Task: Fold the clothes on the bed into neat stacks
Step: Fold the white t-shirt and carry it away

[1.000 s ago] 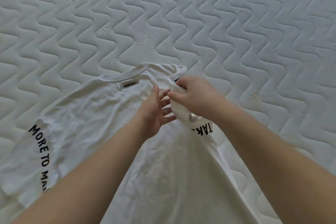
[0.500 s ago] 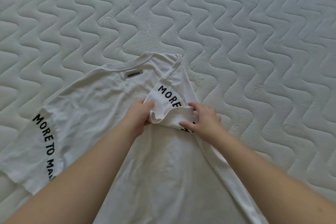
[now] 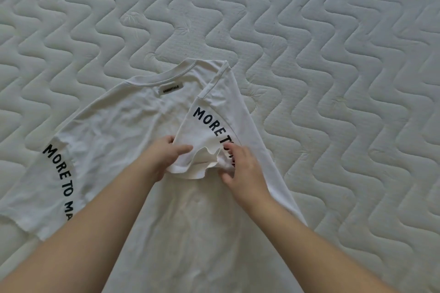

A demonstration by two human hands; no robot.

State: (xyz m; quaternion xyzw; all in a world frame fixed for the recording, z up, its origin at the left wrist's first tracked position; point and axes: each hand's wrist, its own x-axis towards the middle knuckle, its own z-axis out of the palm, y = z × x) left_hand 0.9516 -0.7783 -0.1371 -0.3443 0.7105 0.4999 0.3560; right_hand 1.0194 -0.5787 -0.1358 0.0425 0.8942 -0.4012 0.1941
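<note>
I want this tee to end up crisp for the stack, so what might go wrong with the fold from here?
1. The folded-in sleeve has a rumpled cuff where the left hand and right hand pinch it; pressed down like that, it may crease.
2. The T-shirt body looks wrinkled, so creases could get trapped.
3. The other sleeve lies spread out; the sides may not match.

quilted white mattress (image 3: pixel 333 54) with wavy stitching fills the whole frame, and one white t-shirt (image 3: pixel 114 131) lies flat on it, lower centre, collar pointing up, printed sleeve spreading lower left.
</note>
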